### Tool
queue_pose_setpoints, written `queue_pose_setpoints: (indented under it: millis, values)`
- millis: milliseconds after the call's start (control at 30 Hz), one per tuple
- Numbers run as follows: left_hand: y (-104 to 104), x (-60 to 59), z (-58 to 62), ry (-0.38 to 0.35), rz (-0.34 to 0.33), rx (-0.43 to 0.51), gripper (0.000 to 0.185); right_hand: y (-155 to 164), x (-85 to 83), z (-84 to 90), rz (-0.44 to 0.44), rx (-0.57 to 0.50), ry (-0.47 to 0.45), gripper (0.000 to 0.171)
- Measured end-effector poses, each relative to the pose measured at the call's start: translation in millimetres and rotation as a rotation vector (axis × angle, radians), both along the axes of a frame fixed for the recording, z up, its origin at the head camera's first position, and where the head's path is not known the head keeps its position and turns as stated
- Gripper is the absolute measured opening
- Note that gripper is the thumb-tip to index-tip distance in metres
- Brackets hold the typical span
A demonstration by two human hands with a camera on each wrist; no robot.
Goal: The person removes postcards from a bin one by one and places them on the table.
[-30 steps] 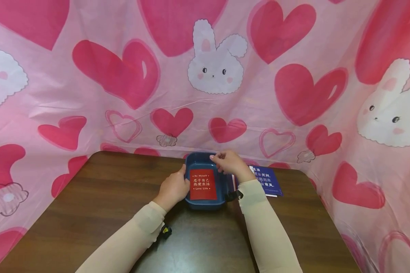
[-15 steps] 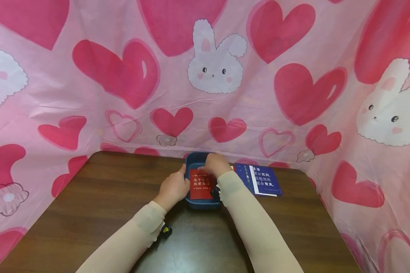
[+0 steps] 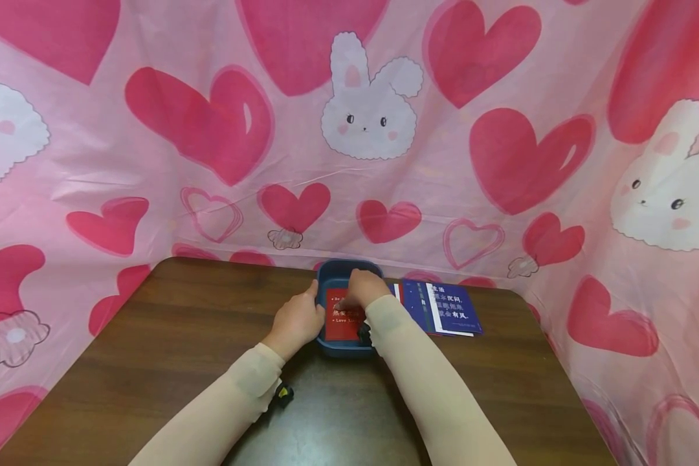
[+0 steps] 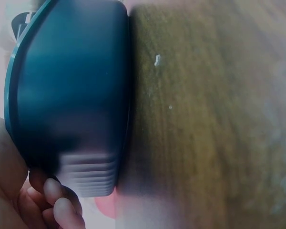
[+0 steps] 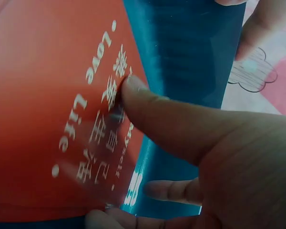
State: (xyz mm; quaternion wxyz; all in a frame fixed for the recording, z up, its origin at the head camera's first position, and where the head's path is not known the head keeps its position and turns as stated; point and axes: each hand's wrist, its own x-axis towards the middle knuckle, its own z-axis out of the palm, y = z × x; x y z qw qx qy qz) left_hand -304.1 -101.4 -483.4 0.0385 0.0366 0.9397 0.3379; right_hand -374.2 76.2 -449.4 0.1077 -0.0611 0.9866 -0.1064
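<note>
A blue rectangular plastic box stands near the back edge of the table. My left hand grips its left rim, and in the left wrist view the fingers curl against the outer wall. Inside the box lies a red card with pale lettering, "Be Myself" and "Love Life". My right hand is down in the box and holds this card. In the right wrist view the thumb lies on the card's printed face, while a fingertip shows at its edge. Part of the card is hidden under the right hand.
To the right of the box, several blue and white printed cards lie overlapping on the brown wooden table. A pink cloth with hearts and rabbits hangs behind the table and at its sides.
My right hand has moved left and down from above the box's right side onto the red card. My left hand has stayed on the rim.
</note>
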Motion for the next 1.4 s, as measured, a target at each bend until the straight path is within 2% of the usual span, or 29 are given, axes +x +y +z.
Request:
queue_pose_setpoints:
  millis: [267, 467, 600, 833, 967, 1133, 1267, 1400]
  values:
    - [0, 0.6, -1.2, 0.023, 0.003, -0.015, 0.073, -1, 5.2, 2.4, 0.014, -0.026, 0.013, 0.047]
    - [2, 0.7, -1.7, 0.032, 0.01, -0.022, 0.073, -1, 3.8, -1.5, 0.031, -0.025, 0.038, 0.038]
    - [2, 0.7, -2.1, 0.041, 0.011, -0.026, 0.073, -1, 0.6, -2.5, 0.021, -0.027, 0.024, 0.046]
    - [1, -0.4, -1.5, 0.044, 0.012, -0.028, 0.073, 2, -19.2, -10.9, 0.054, -0.021, -0.032, 0.073]
    - [0, -0.2, -2.3, 0.056, 0.015, -0.042, 0.072, 1, -18.4, -8.8, 0.044, -0.037, -0.057, 0.084]
    - [1, -0.7, -2.4, 0.064, 0.014, -0.041, 0.072, -2, -5.6, 2.0, 0.004, -0.063, 0.004, 0.076]
    - [2, -1.0, -2.7, 0.066, 0.014, -0.032, 0.072, -2, 0.9, 10.3, -0.022, -0.105, 0.079, 0.08]
    - [1, -0.7, -3.2, 0.069, 0.017, -0.031, 0.071, 6, -6.3, 15.3, -0.044, -0.224, 0.091, 0.08]
